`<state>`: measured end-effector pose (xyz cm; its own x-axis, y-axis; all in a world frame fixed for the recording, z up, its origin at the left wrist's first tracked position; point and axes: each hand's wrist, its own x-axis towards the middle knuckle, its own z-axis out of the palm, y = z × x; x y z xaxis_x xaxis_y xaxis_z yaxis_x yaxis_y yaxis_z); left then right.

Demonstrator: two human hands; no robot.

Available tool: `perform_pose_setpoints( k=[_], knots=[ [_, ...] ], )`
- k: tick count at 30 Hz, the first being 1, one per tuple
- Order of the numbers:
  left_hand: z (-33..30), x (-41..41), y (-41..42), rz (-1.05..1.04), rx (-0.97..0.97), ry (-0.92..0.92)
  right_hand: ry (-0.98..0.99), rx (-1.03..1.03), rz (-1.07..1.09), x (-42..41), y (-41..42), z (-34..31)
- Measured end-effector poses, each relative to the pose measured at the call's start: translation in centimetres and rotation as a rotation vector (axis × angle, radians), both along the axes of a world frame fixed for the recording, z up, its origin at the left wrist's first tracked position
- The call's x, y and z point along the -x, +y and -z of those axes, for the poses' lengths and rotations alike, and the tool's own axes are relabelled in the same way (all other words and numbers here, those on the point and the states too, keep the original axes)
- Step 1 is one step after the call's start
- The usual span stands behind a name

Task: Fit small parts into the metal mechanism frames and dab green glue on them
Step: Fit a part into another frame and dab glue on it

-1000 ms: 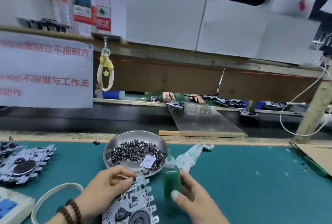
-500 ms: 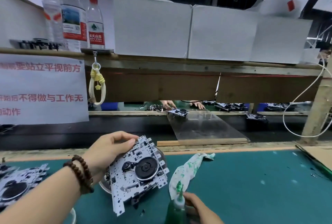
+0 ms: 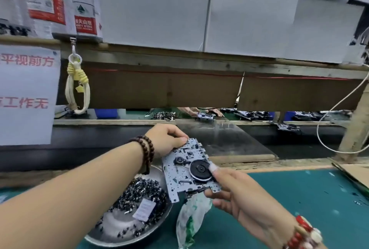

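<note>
A silver metal mechanism frame [image 3: 183,177] with a black flywheel is held up in the air over the bench edge. My left hand [image 3: 166,139] grips its far top corner. My right hand [image 3: 229,187] pinches its near right edge, thumb on the flywheel. Below it sits a round metal dish [image 3: 111,232] holding several small dark parts [image 3: 143,190] and a little white packet. A white cloth smeared with green glue [image 3: 189,216] lies on the mat beside the dish. The glue bottle is out of view.
A green mat [image 3: 289,194] covers the bench. Beyond it a dark conveyor belt [image 3: 99,139] runs across, with a clear ramp [image 3: 229,141]. A wooden shelf overhead carries white boxes and water bottles [image 3: 83,5]. Another person's hands [image 3: 191,111] work opposite. Cardboard [image 3: 355,175] lies at right.
My left hand lifted the frame up and forward towards the belt. My right hand let go of the green glue bottle and took hold of the frame's near edge.
</note>
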<state>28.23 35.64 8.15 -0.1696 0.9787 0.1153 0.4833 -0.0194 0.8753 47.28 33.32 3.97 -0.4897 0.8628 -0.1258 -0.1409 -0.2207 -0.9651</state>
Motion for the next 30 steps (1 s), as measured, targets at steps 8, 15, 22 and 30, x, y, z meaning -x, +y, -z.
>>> perform_pose_setpoints(
  k=[8, 15, 22, 30],
  knots=[
    [1.2, -0.1, 1.5, -0.057, 0.069, -0.041, 0.002, 0.109, 0.055, 0.7, 3.1, 3.1],
    [4.0, -1.5, 1.5, 0.019, 0.275, -0.372, -0.005, 0.06, 0.188, 1.1, 8.2, 3.2],
    [5.1, -1.6, 7.4, -0.053, 0.277, -0.407, -0.244, 0.035, 0.261, 2.0, 13.0, 2.7],
    [6.1, -2.2, 10.4, -0.059, 0.331, -0.577, -0.409, -0.013, 0.26, 0.8, 16.5, 3.1]
  ],
)
